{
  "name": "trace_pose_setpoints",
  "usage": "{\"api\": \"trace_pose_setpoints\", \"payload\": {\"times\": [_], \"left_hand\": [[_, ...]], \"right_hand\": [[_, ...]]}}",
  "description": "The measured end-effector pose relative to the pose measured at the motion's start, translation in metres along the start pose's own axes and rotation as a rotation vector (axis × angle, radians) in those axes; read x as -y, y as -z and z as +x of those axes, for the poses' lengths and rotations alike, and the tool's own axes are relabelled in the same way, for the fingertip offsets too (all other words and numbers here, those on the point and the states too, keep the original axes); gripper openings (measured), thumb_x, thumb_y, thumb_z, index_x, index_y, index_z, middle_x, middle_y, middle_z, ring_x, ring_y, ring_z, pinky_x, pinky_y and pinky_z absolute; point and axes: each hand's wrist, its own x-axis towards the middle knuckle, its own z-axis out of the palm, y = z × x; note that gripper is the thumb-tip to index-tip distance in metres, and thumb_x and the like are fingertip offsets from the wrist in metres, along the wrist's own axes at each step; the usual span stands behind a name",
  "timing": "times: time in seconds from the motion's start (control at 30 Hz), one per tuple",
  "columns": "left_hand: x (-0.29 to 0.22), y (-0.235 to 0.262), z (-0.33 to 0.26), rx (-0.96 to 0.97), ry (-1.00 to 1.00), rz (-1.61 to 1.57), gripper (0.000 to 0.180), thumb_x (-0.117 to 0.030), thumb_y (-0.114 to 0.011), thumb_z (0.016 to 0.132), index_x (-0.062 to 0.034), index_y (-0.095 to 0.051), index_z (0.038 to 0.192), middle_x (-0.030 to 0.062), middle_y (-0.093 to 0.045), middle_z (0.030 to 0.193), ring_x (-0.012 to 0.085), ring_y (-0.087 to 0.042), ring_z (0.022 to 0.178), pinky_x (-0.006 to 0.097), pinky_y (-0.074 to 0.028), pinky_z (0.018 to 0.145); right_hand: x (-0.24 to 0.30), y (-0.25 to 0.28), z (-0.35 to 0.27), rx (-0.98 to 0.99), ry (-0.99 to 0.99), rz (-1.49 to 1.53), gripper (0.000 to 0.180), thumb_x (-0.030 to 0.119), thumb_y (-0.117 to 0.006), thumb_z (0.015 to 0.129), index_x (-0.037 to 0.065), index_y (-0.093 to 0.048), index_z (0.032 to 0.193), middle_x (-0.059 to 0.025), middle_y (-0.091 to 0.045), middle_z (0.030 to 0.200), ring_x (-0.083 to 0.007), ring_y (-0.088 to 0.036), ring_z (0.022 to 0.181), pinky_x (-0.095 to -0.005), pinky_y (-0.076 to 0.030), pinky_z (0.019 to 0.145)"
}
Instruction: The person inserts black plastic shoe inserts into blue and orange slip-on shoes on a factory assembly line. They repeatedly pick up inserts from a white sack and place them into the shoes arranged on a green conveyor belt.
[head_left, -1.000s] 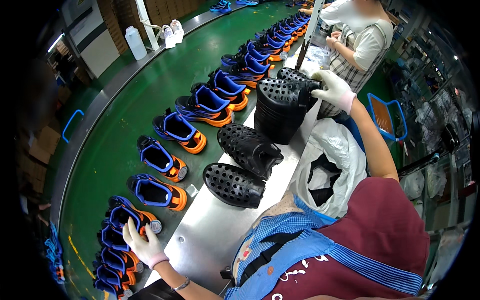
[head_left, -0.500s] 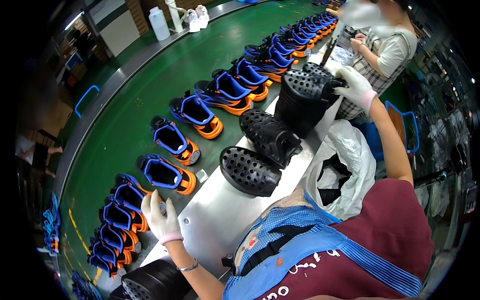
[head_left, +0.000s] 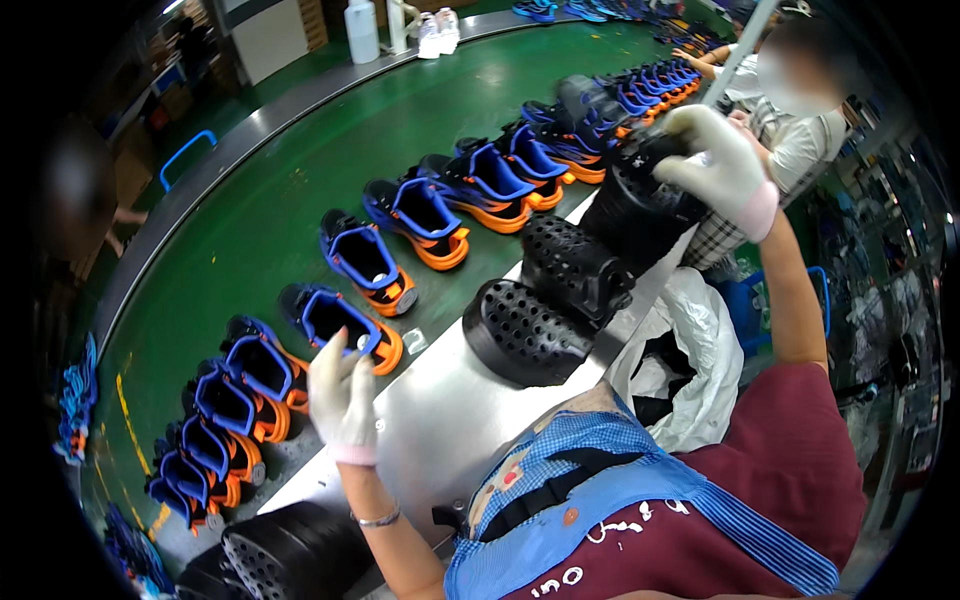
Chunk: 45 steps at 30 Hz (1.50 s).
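Note:
My left hand (head_left: 345,395), in a white glove, hovers with fingers apart beside a blue, black and orange shoe (head_left: 335,325), holding nothing. In my gloved right hand (head_left: 722,165), fingers and thumb are curled round the end of a black plastic shoe form, whose far part is smeared by motion. Below that hand stands a stack of black shoe forms (head_left: 640,205). Nearer me, another form (head_left: 570,262) and a rounded form full of holes (head_left: 525,330) rest on the metal ledge (head_left: 430,425).
Shoes line the green conveyor (head_left: 270,210) in a long curving row. More black forms (head_left: 300,550) lie at the lower left. A white sack (head_left: 700,370) with dark things inside stands right of the ledge. A co-worker in a checked garment (head_left: 735,240) is at the far right.
My right hand has drawn back slightly, and a form has swung up off the stack. My left hand has risen and moved right, away from the shoes. The whole view has shifted a little.

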Motion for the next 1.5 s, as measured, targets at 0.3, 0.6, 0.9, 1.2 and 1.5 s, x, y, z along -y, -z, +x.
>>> {"api": "trace_pose_setpoints", "payload": {"times": [0.3,0.6,0.9,1.2,1.5], "left_hand": [[-0.020,-0.024,-0.022,0.255,0.226,-1.169,0.060,-0.025,-0.065,0.093,-0.0034,-0.038,0.142,0.0091,-0.055,0.129,0.0198,-0.055,0.118,0.036,-0.044,0.104],[0.029,-0.008,-0.020,-0.041,0.287,-0.995,0.045,-0.034,-0.062,0.097,-0.0020,-0.052,0.126,0.0100,-0.063,0.117,0.0222,-0.062,0.107,0.040,-0.052,0.091],[0.013,0.007,-0.008,-0.096,0.271,-0.135,0.033,-0.024,-0.069,0.090,0.0001,-0.064,0.112,0.0119,-0.065,0.108,0.0171,-0.067,0.083,0.029,-0.054,0.064],[0.047,-0.016,0.011,-0.034,0.072,0.446,0.035,-0.027,-0.070,0.083,-0.0057,-0.063,0.110,0.0125,-0.061,0.113,0.0349,-0.061,0.101,0.043,-0.051,0.085],[0.046,-0.005,0.059,0.485,0.440,0.673,0.043,-0.046,-0.062,0.085,-0.0104,-0.070,0.109,0.0164,-0.069,0.108,0.0335,-0.065,0.101,0.040,-0.052,0.087]], "right_hand": [[0.166,-0.155,0.012,0.682,0.489,0.292,0.041,0.027,-0.076,0.076,0.004,-0.059,0.106,-0.0137,-0.062,0.099,-0.0312,-0.063,0.092,-0.0387,-0.051,0.080],[0.192,-0.217,0.020,0.853,0.459,0.072,0.035,0.035,-0.068,0.081,0.003,-0.057,0.088,-0.0135,-0.061,0.075,-0.0327,-0.064,0.071,-0.0414,-0.051,0.063],[0.178,-0.230,0.066,0.877,0.400,0.087,0.033,0.033,-0.064,0.079,0.001,-0.066,0.080,-0.0196,-0.062,0.066,-0.0367,-0.064,0.064,-0.0426,-0.052,0.064],[0.216,-0.304,0.092,0.989,0.418,-0.224,0.040,0.036,-0.057,0.081,-0.001,-0.070,0.077,-0.0242,-0.066,0.074,-0.0399,-0.067,0.075,-0.0445,-0.055,0.073],[0.246,-0.367,0.071,1.036,0.016,0.065,0.026,0.020,-0.059,0.087,0.007,-0.069,0.107,-0.0206,-0.069,0.101,-0.0364,-0.069,0.090,-0.0490,-0.056,0.077]]}}
